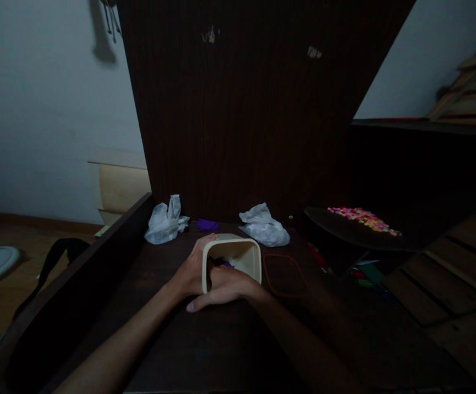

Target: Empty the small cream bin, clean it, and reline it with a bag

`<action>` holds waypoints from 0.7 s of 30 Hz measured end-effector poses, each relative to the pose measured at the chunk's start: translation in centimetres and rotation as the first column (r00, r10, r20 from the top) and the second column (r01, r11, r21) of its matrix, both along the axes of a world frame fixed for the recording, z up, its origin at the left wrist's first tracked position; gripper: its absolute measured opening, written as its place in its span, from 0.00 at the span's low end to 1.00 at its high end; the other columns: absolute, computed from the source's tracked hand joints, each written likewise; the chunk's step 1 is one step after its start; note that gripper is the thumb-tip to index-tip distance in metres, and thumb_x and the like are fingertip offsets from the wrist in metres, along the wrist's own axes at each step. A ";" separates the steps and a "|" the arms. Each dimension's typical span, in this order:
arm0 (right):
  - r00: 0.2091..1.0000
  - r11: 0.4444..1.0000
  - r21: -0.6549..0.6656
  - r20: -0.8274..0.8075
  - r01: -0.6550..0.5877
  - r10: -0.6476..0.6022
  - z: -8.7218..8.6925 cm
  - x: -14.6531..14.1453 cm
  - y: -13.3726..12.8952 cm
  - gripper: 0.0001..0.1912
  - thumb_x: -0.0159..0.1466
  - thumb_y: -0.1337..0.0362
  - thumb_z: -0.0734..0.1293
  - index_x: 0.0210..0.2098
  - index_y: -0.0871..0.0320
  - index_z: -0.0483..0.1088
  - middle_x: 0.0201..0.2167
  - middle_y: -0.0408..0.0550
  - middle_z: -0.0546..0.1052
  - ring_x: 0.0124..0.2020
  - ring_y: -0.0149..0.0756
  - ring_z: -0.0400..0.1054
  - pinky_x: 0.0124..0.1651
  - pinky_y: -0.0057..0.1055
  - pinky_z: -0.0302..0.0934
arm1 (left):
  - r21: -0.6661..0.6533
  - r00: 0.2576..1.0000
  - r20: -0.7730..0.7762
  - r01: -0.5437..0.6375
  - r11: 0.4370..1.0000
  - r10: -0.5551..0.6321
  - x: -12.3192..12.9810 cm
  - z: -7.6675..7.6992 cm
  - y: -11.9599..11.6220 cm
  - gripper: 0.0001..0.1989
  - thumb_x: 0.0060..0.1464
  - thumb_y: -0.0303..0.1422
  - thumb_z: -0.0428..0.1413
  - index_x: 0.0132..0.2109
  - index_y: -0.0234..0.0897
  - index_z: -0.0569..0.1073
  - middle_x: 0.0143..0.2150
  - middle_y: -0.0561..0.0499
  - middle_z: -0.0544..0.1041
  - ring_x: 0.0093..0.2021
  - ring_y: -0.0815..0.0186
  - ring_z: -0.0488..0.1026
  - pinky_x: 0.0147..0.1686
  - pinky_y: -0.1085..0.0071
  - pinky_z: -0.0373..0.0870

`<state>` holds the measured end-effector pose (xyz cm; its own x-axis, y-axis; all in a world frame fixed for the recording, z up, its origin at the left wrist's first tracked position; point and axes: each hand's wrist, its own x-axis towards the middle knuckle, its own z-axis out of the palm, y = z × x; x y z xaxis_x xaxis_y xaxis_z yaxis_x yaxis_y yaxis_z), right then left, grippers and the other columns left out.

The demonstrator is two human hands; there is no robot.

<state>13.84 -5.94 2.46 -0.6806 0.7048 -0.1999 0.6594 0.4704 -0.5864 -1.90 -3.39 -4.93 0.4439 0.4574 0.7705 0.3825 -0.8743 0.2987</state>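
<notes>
Steadying the tub with one hand while the other reaches in looks like the step under way. The tub lies on the table between the hands. The left hand is curved around its left outer wall, fingers reaching over the top; its thumb is hidden. The right hand has its fingers inside the mouth and its thumb stretched out to the left, outside and below the rim. Whether those fingertips grip anything I cannot tell; some purple bits show just beyond them.

To do this well, the left hand should press evenly, so the tub does not roll or slide, and the right wrist should go in low along the near edge, without levering on the rim.

The tub is on its side, mouth towards the person and turned slightly right. Its long axis seems to run away from the hands, near level, though foreshortening makes that a judgement and the base is out of sight.

Right of the right hand lies a reddish loop; beyond the hands are two bags, left and right, with purple paper between them.
</notes>
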 end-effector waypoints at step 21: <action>0.994 0.957 0.286 0.079 0.049 -0.074 1.9 5.0 -8.0 0.36 0.64 0.59 0.69 0.67 0.74 0.62 0.68 0.68 0.64 0.69 0.56 0.58 0.72 0.46 0.50 | -0.093 0.999 0.039 -0.030 0.995 0.034 0.2 0.2 0.2 0.58 0.36 0.44 0.74 0.69 0.37 0.54 0.64 0.33 0.65 0.64 0.38 0.67 0.62 0.43 0.66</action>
<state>18.79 -13.97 4.34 -0.6230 0.7811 -0.0431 0.7351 0.5658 -0.3735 -1.69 -3.15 -4.76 0.3976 0.5411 0.7410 0.3957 -0.8298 0.3936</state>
